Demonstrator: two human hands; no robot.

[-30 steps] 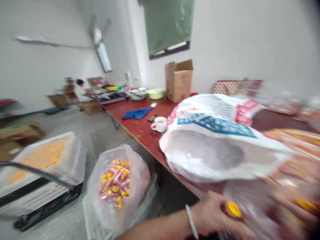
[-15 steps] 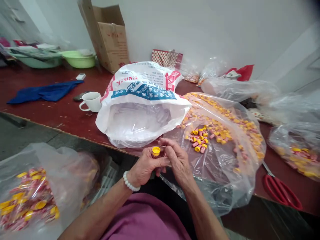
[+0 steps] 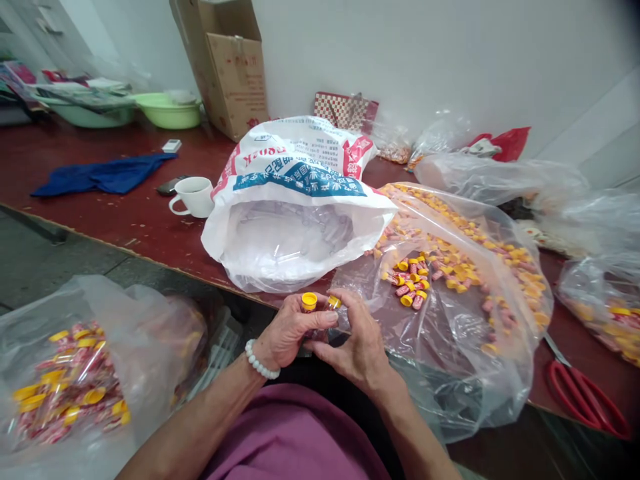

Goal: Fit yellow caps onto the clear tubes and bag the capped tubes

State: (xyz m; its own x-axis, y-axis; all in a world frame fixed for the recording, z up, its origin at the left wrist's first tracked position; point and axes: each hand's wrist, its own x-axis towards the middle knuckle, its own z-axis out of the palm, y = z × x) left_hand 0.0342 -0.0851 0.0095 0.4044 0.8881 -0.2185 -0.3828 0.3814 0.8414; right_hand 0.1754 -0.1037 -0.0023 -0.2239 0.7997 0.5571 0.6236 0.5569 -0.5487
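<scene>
My left hand (image 3: 293,333), with a white bead bracelet (image 3: 261,360) at its wrist, is closed around a small bottle (image 3: 309,303) with a yellow cap and red-pink label. It stands upright between thumb and fingers. A second yellow-capped bottle (image 3: 334,303) sits just right of it, between both hands. My right hand (image 3: 357,340) curves round this second one, forefinger by its cap and thumb lower down; the bottle's lower part is hidden. Nearest to the hands lie a white printed sack (image 3: 295,187), its mouth facing me, and a loose pile of like bottles (image 3: 411,283).
A large clear bag (image 3: 470,333) of bottles covers the table's right side, beside red-handled scissors (image 3: 585,393). Another filled bag (image 3: 165,320) is at lower left. A white mug (image 3: 195,199), blue cloth (image 3: 100,175), green basin (image 3: 170,113) and cardboard box (image 3: 237,80) stand farther left.
My right hand's fingers have spread from a pinch, and the second yellow cap now shows between the hands. The view has shifted slightly left.
</scene>
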